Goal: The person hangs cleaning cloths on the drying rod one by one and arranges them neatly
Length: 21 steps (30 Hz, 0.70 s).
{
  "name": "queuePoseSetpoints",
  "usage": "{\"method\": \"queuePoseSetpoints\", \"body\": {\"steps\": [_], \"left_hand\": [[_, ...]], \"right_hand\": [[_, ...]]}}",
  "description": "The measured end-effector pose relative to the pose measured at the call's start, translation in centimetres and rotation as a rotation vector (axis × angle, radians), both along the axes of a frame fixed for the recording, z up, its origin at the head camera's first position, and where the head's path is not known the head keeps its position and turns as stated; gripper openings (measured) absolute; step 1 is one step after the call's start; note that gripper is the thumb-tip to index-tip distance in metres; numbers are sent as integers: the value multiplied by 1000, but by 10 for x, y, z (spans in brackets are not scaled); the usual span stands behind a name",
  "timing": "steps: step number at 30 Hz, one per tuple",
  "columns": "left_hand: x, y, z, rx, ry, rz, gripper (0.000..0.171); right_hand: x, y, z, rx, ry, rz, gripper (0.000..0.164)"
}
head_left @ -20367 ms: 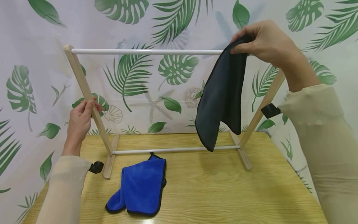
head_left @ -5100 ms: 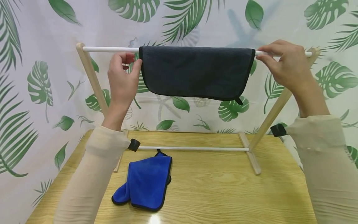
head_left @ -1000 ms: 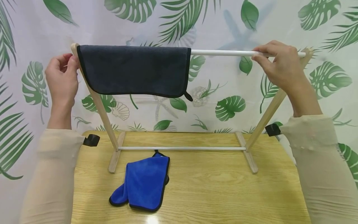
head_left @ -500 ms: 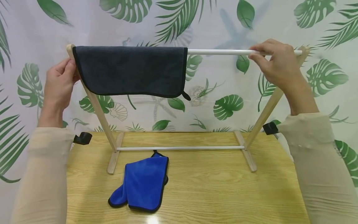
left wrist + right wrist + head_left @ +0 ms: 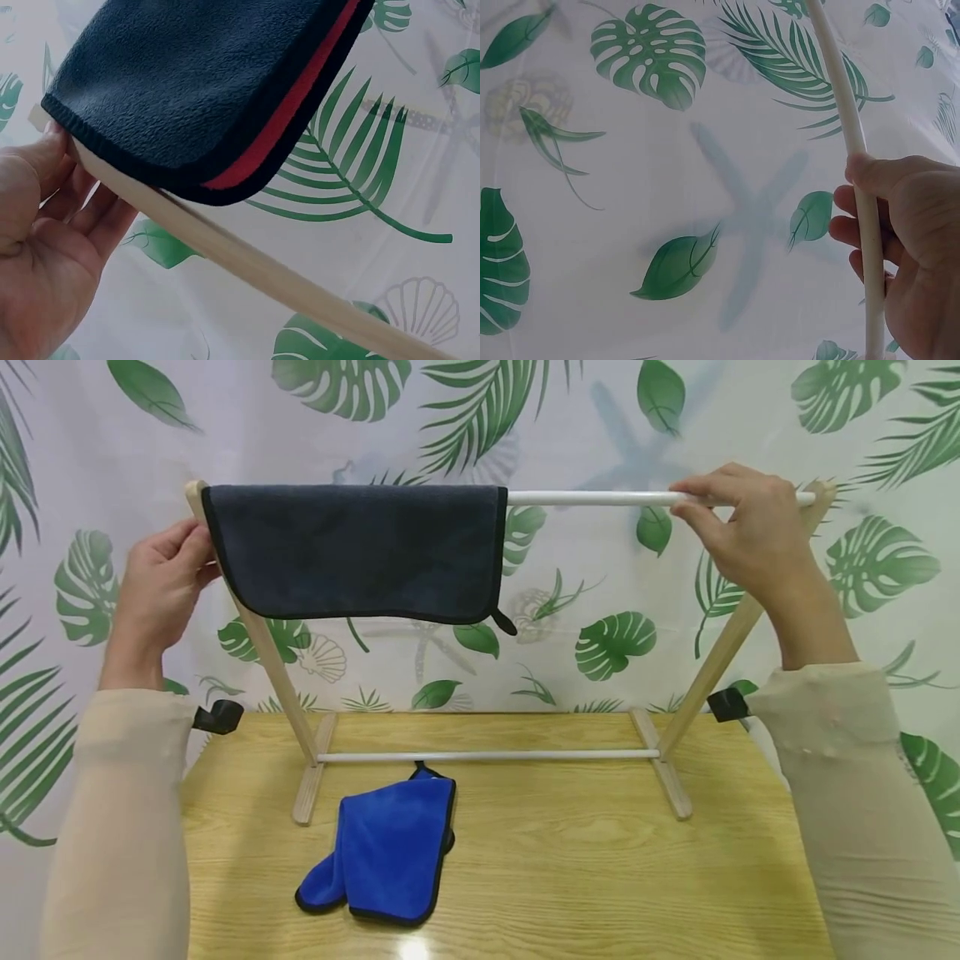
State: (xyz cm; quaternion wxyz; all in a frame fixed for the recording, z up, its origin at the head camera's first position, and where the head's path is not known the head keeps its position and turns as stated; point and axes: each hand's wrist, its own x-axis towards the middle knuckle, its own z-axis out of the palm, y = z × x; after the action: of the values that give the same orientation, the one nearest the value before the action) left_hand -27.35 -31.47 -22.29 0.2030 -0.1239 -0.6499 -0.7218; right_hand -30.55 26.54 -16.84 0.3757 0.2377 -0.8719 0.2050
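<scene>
A dark grey towel (image 5: 352, 552) with black edging hangs folded over the white top rod (image 5: 585, 498) of a wooden rack, close against the left post (image 5: 270, 660). A red strip (image 5: 277, 112) shows along its edge in the left wrist view. My left hand (image 5: 161, 585) grips that post beside the towel's left edge, thumb in front and fingers behind. Whether it also pinches the towel edge is unclear. My right hand (image 5: 750, 527) holds the top rod near its right end, fingers curled round it in the right wrist view (image 5: 922, 240).
A folded blue towel (image 5: 393, 852) with black edging lies on the wooden table (image 5: 600, 877) before the rack's lower rod (image 5: 487, 757). The right post (image 5: 708, 677) slants down to a foot. A leaf-print curtain (image 5: 555, 427) hangs behind.
Over the earlier frames the grey towel went onto the top rod, then slid left to the post. In the last second my left hand shifted slightly down and closed on the post; the right stayed.
</scene>
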Motion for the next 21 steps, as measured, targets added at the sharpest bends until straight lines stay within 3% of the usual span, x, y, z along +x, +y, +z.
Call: {"method": "queuePoseSetpoints", "body": {"steps": [4,7,11,13,21], "left_hand": [[1,-3,-1,-10,-5,-15,36],[1,-3,-2,-23,1,-17,35],[0,-2,-3,-22,25,-24,33],[-1,-2,-3,-15,35,-34,32],[-1,-2,-2,-25,49,-33,30]], "right_hand": [[1,0,-1,9,51,16,26],[4,-2,-4,-21,153,54,28],[12,-10,-16,-174,305,116,25],[18,-14,-23,-237,340,147,23],[28,-24,-62,-275,288,247,24]]}}
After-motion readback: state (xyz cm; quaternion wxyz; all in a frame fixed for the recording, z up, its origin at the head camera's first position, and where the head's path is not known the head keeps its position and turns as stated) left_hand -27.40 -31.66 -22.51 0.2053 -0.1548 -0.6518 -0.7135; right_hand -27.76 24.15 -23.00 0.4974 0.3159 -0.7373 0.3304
